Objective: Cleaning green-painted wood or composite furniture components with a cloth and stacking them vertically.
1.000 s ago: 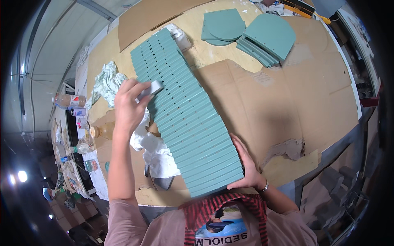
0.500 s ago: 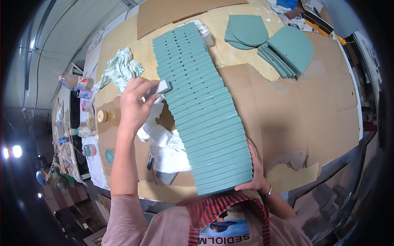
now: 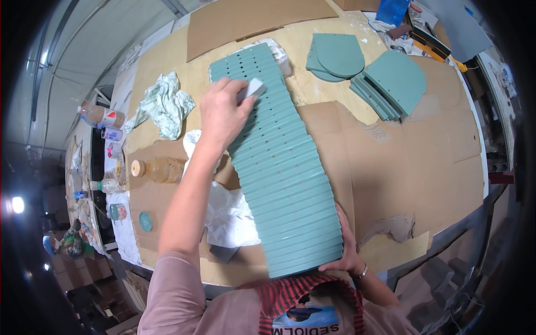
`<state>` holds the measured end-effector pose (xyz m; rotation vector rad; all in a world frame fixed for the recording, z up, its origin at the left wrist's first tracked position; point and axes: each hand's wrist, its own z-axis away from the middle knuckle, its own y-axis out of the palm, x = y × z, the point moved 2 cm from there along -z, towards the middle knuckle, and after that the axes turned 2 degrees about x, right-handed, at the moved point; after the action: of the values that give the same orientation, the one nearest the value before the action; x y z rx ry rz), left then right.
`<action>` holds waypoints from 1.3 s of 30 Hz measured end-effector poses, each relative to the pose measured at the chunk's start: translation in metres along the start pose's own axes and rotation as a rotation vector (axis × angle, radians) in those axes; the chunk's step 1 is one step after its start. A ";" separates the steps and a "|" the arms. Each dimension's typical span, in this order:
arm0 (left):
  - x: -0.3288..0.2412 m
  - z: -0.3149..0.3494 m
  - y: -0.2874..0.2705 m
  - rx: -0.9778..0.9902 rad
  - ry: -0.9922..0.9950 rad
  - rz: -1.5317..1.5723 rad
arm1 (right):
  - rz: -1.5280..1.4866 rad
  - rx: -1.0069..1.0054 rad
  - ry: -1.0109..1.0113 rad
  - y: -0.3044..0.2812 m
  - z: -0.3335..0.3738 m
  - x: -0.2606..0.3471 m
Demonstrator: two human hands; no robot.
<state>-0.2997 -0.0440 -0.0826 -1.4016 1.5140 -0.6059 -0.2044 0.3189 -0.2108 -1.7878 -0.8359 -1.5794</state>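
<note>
Since half a second ago, our left hand (image 3: 222, 114) has slid farther up the long row of teal boards (image 3: 277, 167), from its left edge toward the far end. We keep it closed around a small pale block (image 3: 252, 89), fingers curled over it, and the block sits pressed on the upper boards near the row's top. Our right hand (image 3: 346, 248) stays at the near right corner of the row, fingers spread flat against the side of the last boards, holding nothing else. We see the row running from the near table edge away from us, boards overlapping like shingles on sheets of cardboard (image 3: 391, 167). White crumpled paper (image 3: 231, 215) lies just left of the row under our left forearm. Farther left rest a greenish rag (image 3: 164, 106) and a plastic bottle (image 3: 159, 169) on its side. Beyond the row, to the right, lie two stacks of round-ended teal panels (image 3: 391, 84).
</note>
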 end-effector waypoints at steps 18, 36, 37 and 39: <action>0.063 0.017 -0.037 -0.058 -0.501 0.034 | -0.005 0.013 0.074 -0.001 -0.003 0.005; 0.041 -0.067 0.006 -0.034 -0.293 -0.128 | 0.011 0.011 0.096 -0.001 -0.003 0.006; 0.023 -0.067 0.015 0.000 -0.225 -0.010 | 0.018 0.006 0.103 -0.001 -0.002 0.005; 0.008 -0.072 0.034 0.047 -0.041 -0.102 | 0.022 0.007 0.084 -0.003 0.000 0.005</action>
<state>-0.3777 -0.0609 -0.0832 -1.4533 1.3943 -0.6672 -0.2062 0.3206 -0.2056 -1.7072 -0.7789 -1.6233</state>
